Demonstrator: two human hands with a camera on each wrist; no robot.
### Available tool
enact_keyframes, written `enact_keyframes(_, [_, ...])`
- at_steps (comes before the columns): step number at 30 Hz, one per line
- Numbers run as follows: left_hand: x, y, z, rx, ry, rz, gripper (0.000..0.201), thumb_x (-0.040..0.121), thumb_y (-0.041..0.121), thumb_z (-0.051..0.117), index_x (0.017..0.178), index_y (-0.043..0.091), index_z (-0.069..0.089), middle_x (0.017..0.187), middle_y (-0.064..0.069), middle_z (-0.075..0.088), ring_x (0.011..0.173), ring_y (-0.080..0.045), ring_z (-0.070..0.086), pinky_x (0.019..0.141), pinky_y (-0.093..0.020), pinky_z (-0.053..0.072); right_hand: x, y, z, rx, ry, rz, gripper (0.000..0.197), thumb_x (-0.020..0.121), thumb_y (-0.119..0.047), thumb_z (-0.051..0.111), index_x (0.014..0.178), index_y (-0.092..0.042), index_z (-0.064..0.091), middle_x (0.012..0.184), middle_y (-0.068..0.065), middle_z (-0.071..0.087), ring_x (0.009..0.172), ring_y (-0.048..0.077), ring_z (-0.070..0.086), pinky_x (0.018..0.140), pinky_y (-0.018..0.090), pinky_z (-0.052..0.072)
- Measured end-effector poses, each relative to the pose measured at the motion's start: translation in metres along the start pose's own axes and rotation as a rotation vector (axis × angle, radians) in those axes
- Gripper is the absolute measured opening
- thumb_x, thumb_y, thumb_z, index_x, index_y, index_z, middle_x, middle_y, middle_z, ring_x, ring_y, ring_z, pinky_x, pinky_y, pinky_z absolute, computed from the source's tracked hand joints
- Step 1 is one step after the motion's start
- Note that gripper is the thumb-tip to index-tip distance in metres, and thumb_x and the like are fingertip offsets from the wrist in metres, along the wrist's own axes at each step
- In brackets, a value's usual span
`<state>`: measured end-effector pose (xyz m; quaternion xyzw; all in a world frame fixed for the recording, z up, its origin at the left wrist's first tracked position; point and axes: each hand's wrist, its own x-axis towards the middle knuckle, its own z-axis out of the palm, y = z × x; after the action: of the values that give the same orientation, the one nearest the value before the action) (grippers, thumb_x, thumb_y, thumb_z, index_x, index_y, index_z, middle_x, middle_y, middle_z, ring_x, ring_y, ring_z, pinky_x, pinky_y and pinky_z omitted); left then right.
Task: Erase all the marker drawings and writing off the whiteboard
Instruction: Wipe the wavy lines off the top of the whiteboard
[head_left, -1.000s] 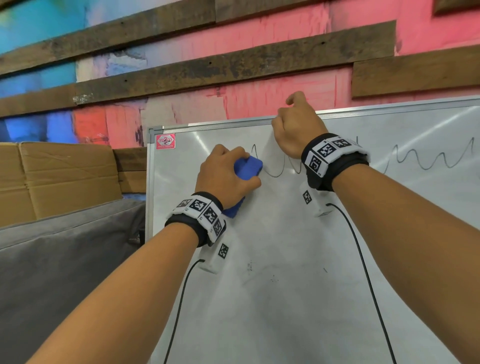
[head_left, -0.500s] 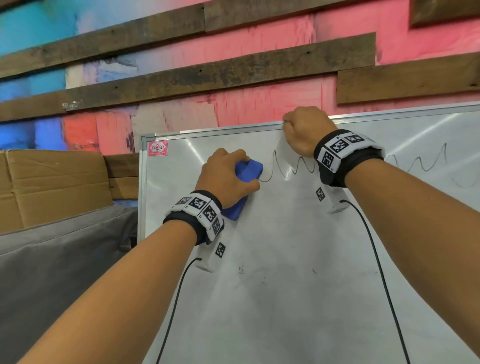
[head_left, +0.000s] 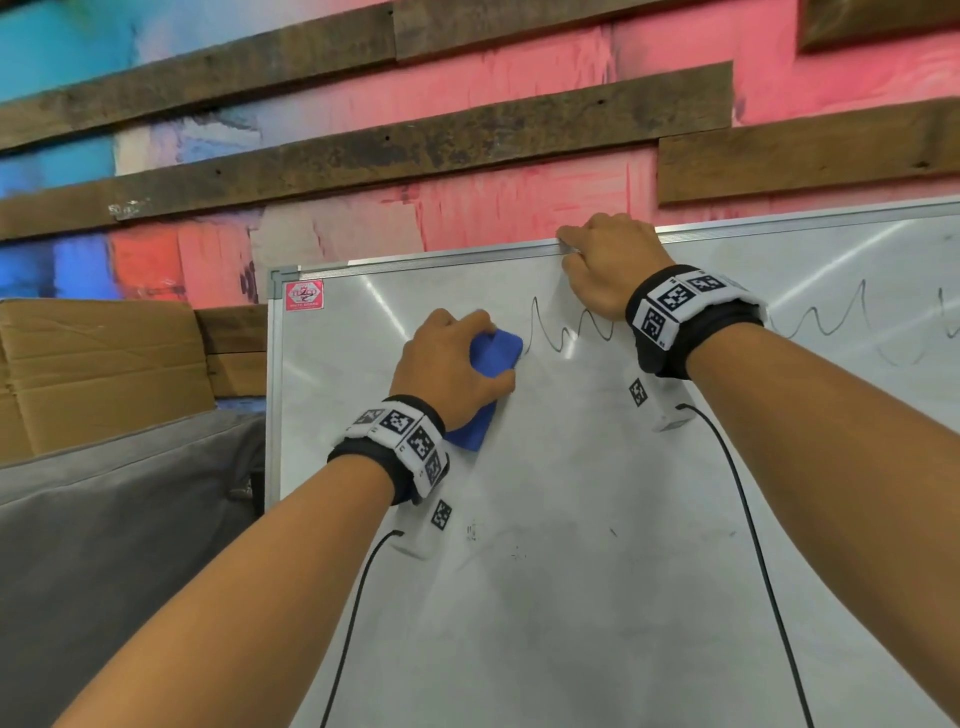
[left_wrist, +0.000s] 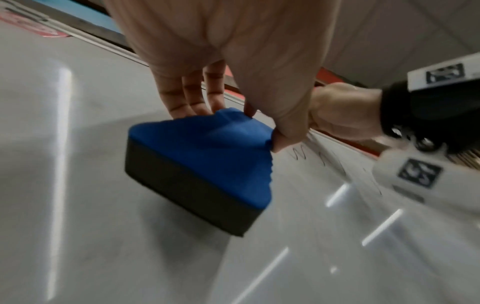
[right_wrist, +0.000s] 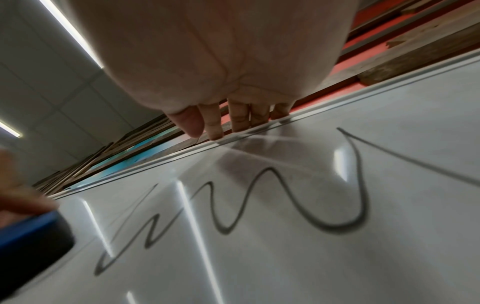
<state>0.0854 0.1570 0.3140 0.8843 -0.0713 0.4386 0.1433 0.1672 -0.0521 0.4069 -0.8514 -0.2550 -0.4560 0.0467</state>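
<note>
The whiteboard (head_left: 571, 597) leans against a painted wall. A black wavy marker line (head_left: 550, 332) runs across its upper part and goes on past my right wrist (head_left: 831, 322). My left hand (head_left: 452, 364) grips a blue eraser (head_left: 493, 353) with a dark felt underside (left_wrist: 182, 185), pressed flat on the board at the line's left end. My right hand (head_left: 608, 265) holds the board's top frame, its fingers (right_wrist: 239, 119) hooked over the edge just above the waves (right_wrist: 285, 197). The eraser's corner (right_wrist: 31, 236) shows at the left of the right wrist view.
Left of the board stand flattened cardboard boxes (head_left: 104, 374) and a grey cloth-covered surface (head_left: 119, 545). A red sticker (head_left: 305, 295) marks the board's top left corner. Faint smudges (head_left: 472, 530) dot the lower board. Black cables (head_left: 748, 519) hang from both wrists.
My right hand has settled lower onto the top frame and closed over it. The left hand and the eraser stay at the line's left end. The head view has shifted slightly.
</note>
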Motion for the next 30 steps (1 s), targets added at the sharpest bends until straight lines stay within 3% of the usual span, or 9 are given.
enact_keyframes(3, [0.007, 0.003, 0.0, -0.07, 0.084, -0.057, 0.046, 0.076, 0.048, 0.076, 0.115, 0.031, 0.058, 0.103, 0.0, 0.048, 0.087, -0.019, 0.049, 0.074, -0.028, 0.039, 0.0, 0.004, -0.002, 0.029, 0.025, -0.003, 0.04, 0.083, -0.035, 0.023, 0.095, -0.012, 0.053, 0.095, 0.012, 0.058, 0.083, 0.028, 0.042, 0.077, 0.038, 0.031])
enact_keyframes(6, [-0.002, 0.009, 0.008, -0.059, 0.008, 0.059, 0.047, 0.073, 0.044, 0.078, 0.112, 0.03, 0.059, 0.102, 0.002, 0.044, 0.083, -0.019, 0.05, 0.075, -0.029, 0.043, -0.001, 0.005, -0.005, 0.035, 0.02, 0.0, 0.031, 0.082, -0.034, 0.025, 0.09, -0.016, 0.049, 0.087, 0.007, 0.052, 0.084, 0.029, 0.046, 0.074, 0.036, 0.03])
enact_keyframes(8, [-0.009, 0.008, 0.012, -0.038, -0.038, 0.11, 0.05, 0.07, 0.044, 0.079, 0.113, 0.03, 0.059, 0.102, 0.003, 0.043, 0.082, -0.02, 0.052, 0.075, -0.032, 0.049, -0.001, 0.004, -0.006, 0.046, 0.011, 0.022, 0.037, 0.083, -0.035, 0.026, 0.097, -0.016, 0.054, 0.089, 0.004, 0.048, 0.089, 0.03, 0.047, 0.079, 0.039, 0.031])
enact_keyframes(11, [-0.006, 0.008, 0.008, 0.031, -0.037, 0.117, 0.05, 0.069, 0.044, 0.078, 0.114, 0.032, 0.06, 0.103, 0.003, 0.043, 0.081, -0.02, 0.052, 0.074, -0.036, 0.053, -0.004, 0.005, -0.003, 0.043, 0.026, 0.061, 0.037, 0.092, -0.035, 0.032, 0.114, -0.019, 0.058, 0.101, 0.006, 0.053, 0.106, 0.033, 0.048, 0.098, 0.044, 0.03])
enact_keyframes(16, [0.006, 0.01, 0.004, 0.041, 0.067, 0.043, 0.044, 0.078, 0.045, 0.074, 0.117, 0.029, 0.06, 0.103, 0.002, 0.044, 0.084, -0.021, 0.051, 0.071, -0.03, 0.042, -0.009, 0.008, -0.001, 0.047, 0.029, 0.062, 0.041, 0.095, -0.037, 0.035, 0.131, -0.029, 0.053, 0.115, 0.01, 0.055, 0.116, 0.033, 0.045, 0.107, 0.046, 0.022])
enact_keyframes(19, [0.016, 0.015, 0.007, 0.015, 0.107, 0.02, 0.052, 0.081, 0.046, 0.073, 0.128, 0.029, 0.061, 0.105, 0.001, 0.046, 0.089, -0.019, 0.05, 0.077, -0.027, 0.037, -0.007, 0.013, -0.004, 0.04, -0.004, 0.039, 0.041, 0.096, -0.038, 0.031, 0.126, -0.026, 0.056, 0.113, 0.009, 0.057, 0.112, 0.032, 0.047, 0.102, 0.046, 0.027])
enact_keyframes(23, [0.033, 0.026, 0.009, -0.034, 0.163, -0.021, 0.06, 0.084, 0.046, 0.072, 0.139, 0.027, 0.057, 0.104, 0.0, 0.044, 0.092, -0.016, 0.043, 0.083, -0.023, 0.033, -0.005, 0.019, -0.005, 0.047, 0.022, 0.024, 0.027, 0.093, -0.034, 0.032, 0.092, -0.017, 0.051, 0.091, 0.005, 0.053, 0.092, 0.028, 0.047, 0.081, 0.038, 0.026])
enact_keyframes(26, [0.03, 0.028, 0.01, -0.068, 0.172, 0.0, 0.059, 0.08, 0.041, 0.076, 0.135, 0.026, 0.06, 0.105, 0.0, 0.046, 0.091, -0.017, 0.045, 0.083, -0.023, 0.035, -0.004, 0.022, -0.007, 0.061, 0.016, 0.013, 0.026, 0.09, -0.035, 0.03, 0.088, -0.018, 0.049, 0.088, 0.005, 0.052, 0.086, 0.026, 0.042, 0.078, 0.037, 0.024])
enact_keyframes(30, [0.011, 0.024, 0.011, -0.029, 0.034, 0.1, 0.052, 0.071, 0.042, 0.08, 0.119, 0.029, 0.067, 0.103, 0.001, 0.046, 0.087, -0.019, 0.051, 0.08, -0.028, 0.042, -0.003, 0.02, -0.007, 0.072, 0.031, 0.017, 0.019, 0.094, -0.031, 0.035, 0.089, -0.019, 0.048, 0.087, 0.005, 0.052, 0.087, 0.026, 0.041, 0.078, 0.037, 0.023])
